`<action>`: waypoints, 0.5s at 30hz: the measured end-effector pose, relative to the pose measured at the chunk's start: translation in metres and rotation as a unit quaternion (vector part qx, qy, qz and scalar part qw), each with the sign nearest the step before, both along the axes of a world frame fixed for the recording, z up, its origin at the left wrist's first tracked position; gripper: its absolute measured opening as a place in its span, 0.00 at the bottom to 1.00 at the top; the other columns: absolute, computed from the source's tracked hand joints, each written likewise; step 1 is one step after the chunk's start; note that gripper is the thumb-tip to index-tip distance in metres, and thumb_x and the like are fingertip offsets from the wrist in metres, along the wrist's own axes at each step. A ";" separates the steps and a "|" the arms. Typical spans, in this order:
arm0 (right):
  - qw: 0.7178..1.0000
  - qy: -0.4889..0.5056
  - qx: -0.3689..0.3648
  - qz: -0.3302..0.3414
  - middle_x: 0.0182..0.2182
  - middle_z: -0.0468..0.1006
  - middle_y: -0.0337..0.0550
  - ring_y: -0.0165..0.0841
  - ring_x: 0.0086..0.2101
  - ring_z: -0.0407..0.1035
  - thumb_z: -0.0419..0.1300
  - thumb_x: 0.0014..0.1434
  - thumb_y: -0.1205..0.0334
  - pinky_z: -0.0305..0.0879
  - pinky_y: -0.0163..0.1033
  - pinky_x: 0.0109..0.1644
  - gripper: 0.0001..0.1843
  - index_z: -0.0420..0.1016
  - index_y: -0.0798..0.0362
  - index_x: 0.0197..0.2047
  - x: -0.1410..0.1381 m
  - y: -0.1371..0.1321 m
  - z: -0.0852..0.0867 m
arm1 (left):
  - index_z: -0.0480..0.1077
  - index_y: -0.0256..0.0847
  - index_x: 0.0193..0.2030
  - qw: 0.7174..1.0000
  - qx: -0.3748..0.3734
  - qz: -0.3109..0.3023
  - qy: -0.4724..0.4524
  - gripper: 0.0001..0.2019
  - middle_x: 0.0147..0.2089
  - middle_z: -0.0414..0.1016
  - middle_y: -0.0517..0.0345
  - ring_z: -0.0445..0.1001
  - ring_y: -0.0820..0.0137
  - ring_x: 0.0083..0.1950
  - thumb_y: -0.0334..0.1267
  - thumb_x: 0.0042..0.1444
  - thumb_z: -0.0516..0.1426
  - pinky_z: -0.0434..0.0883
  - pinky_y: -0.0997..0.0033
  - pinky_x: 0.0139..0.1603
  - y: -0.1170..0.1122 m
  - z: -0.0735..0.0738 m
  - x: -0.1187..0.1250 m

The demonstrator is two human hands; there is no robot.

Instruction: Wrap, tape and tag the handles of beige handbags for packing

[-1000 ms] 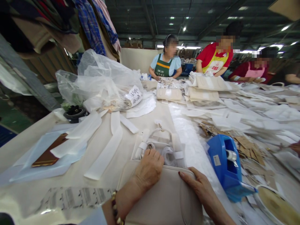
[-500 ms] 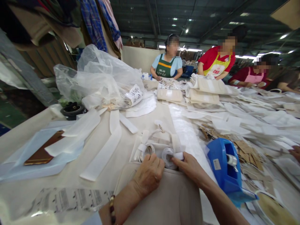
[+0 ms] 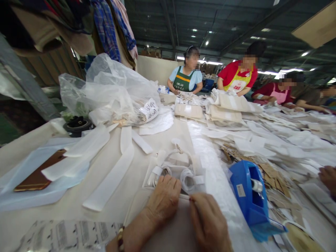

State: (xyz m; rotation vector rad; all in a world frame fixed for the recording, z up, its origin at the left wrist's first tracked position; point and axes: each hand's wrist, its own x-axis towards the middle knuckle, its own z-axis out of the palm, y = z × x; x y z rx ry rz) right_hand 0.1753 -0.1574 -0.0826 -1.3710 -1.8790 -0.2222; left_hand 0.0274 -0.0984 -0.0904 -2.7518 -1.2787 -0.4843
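Observation:
A beige bag (image 3: 174, 229) lies in front of me with its top edge facing away. My left hand (image 3: 166, 197) is closed over that top edge, fingers bent and their tips hidden. My right hand (image 3: 210, 220) pinches the same edge a little to the right, thumb and forefinger together. Just beyond the fingers are a coiled strap wrapped in white (image 3: 187, 179) and, on the left, wrapped ring-like hardware (image 3: 159, 175). The bag's round handle (image 3: 181, 154) stretches out beyond them, flat on the table.
A blue tape dispenser (image 3: 248, 196) stands to the right beside a roll of tape (image 3: 299, 236). White padding strips (image 3: 111, 178) and a brown flat piece (image 3: 40, 171) lie left. Behind are a big clear plastic bag (image 3: 115, 91) and stacked beige pieces (image 3: 225, 113). Several co-workers sit across the table.
My right hand has let go of the white-wrapped coil and moved toward me onto the bag's top edge. My left hand stays nearly in place. The view has shifted slightly.

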 end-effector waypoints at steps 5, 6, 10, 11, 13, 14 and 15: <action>0.991 -0.131 0.012 0.016 0.36 0.75 0.47 0.39 0.39 0.67 0.47 0.55 0.76 0.67 0.44 0.41 0.15 0.69 0.53 0.41 -0.022 -0.009 -0.030 | 0.68 0.37 0.38 0.996 -0.078 0.046 -0.015 0.10 0.41 0.71 0.50 0.69 0.62 0.44 0.23 0.56 0.48 0.68 0.62 0.46 0.013 0.027 0.012; 0.992 -0.123 0.003 0.011 0.36 0.75 0.47 0.39 0.38 0.67 0.47 0.55 0.77 0.67 0.44 0.41 0.15 0.69 0.54 0.39 -0.024 -0.009 -0.030 | 0.68 0.37 0.40 0.995 -0.085 0.054 -0.012 0.11 0.43 0.71 0.50 0.68 0.63 0.46 0.22 0.56 0.48 0.67 0.64 0.49 0.021 0.035 0.018; 0.996 -0.092 0.015 -0.009 0.35 0.74 0.46 0.38 0.38 0.65 0.46 0.54 0.77 0.65 0.42 0.41 0.15 0.69 0.53 0.37 -0.027 -0.008 -0.024 | 0.70 0.33 0.42 0.992 -0.097 0.073 0.016 0.14 0.46 0.72 0.45 0.69 0.61 0.51 0.21 0.57 0.46 0.66 0.63 0.52 0.061 0.056 0.047; 0.996 -0.084 0.019 -0.016 0.35 0.73 0.46 0.38 0.38 0.64 0.46 0.54 0.77 0.65 0.42 0.41 0.15 0.70 0.53 0.37 -0.027 -0.008 -0.023 | 0.70 0.32 0.41 0.991 -0.108 0.077 0.021 0.14 0.44 0.73 0.44 0.71 0.61 0.49 0.21 0.57 0.45 0.67 0.62 0.50 0.072 0.055 0.053; 0.997 -0.075 0.022 -0.022 0.34 0.73 0.45 0.38 0.38 0.64 0.46 0.55 0.76 0.64 0.41 0.41 0.14 0.70 0.54 0.36 -0.028 -0.009 -0.023 | 0.72 0.31 0.37 0.987 -0.137 0.081 0.037 0.14 0.38 0.75 0.44 0.74 0.61 0.43 0.22 0.56 0.45 0.69 0.63 0.45 0.089 0.049 0.062; 0.997 -0.071 0.023 -0.024 0.34 0.73 0.45 0.38 0.37 0.64 0.46 0.55 0.76 0.64 0.41 0.40 0.14 0.70 0.54 0.36 -0.028 -0.010 -0.024 | 0.72 0.31 0.36 0.985 -0.150 0.079 0.044 0.14 0.36 0.76 0.44 0.75 0.61 0.41 0.22 0.56 0.45 0.70 0.64 0.44 0.096 0.044 0.065; 0.997 -0.069 0.025 -0.025 0.33 0.73 0.45 0.37 0.37 0.64 0.46 0.55 0.75 0.63 0.41 0.40 0.14 0.70 0.54 0.36 -0.028 -0.009 -0.025 | 0.73 0.31 0.35 0.983 -0.162 0.075 0.051 0.15 0.35 0.76 0.44 0.75 0.61 0.40 0.22 0.56 0.45 0.70 0.65 0.42 0.101 0.039 0.066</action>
